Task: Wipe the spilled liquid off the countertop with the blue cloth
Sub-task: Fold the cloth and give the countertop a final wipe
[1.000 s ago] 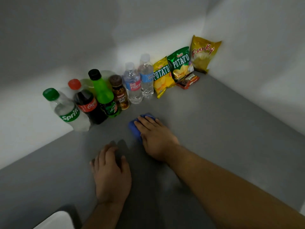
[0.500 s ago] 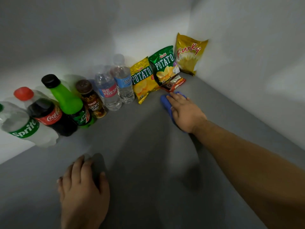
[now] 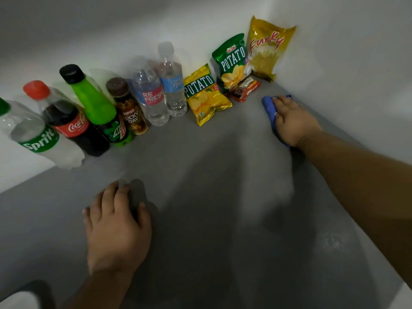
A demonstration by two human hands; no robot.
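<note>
The blue cloth [image 3: 269,107] lies on the grey countertop [image 3: 200,166] close to the right wall. My right hand [image 3: 293,121] presses flat on it with straight fingers and covers most of it; only its left edge and a strip near my wrist show. My left hand [image 3: 116,228] rests palm down on the counter at the lower left, holding nothing. A faint wet sheen [image 3: 332,239] shows on the counter at the lower right, under my right forearm.
Several drink bottles line the back wall, from a Sprite bottle [image 3: 38,139] to a water bottle [image 3: 172,85]. Chip bags [image 3: 206,97] and a chocolate pack [image 3: 245,89] fill the corner beside a yellow Funky bag [image 3: 267,50].
My right hand has slid the blue cloth from in front of the bottles across to the right wall. My left hand has stayed flat on the counter.
</note>
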